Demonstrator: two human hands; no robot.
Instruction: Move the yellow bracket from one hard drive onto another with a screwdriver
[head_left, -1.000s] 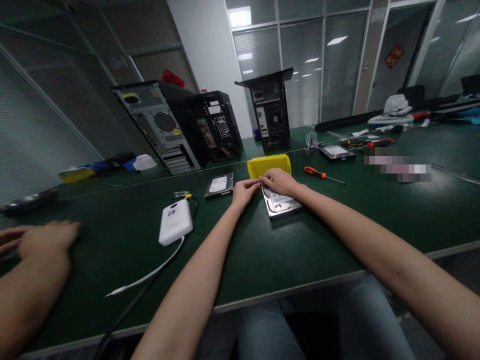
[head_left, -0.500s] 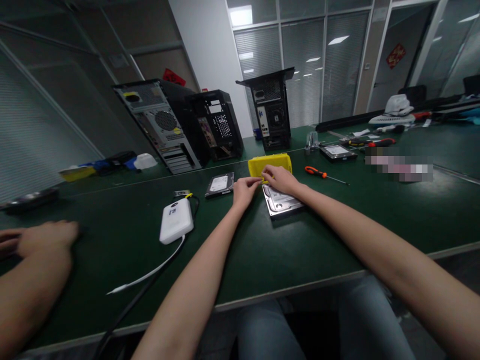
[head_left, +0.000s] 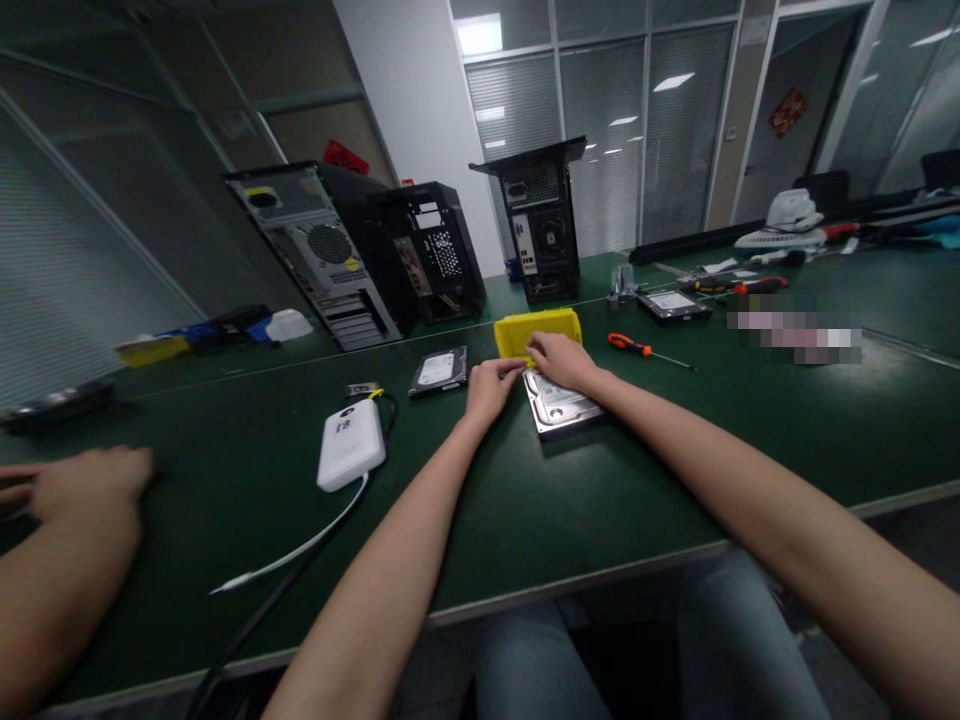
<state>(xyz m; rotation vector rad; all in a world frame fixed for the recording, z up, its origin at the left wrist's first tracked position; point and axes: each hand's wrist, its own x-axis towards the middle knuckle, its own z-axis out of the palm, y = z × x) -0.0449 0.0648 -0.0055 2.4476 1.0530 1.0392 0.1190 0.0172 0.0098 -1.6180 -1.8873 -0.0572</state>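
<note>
Head view. Hard disk drive (head_left: 564,408): centre of frame, flat. Right hand (head_left: 559,358): over its upper part, fingers curled; hold cannot be told. Left hand (head_left: 489,388): fingertips nearly together by yellow plastic case (head_left: 541,321); hold unclear. Advisable: light fingertip pressure, drive steady.
</note>
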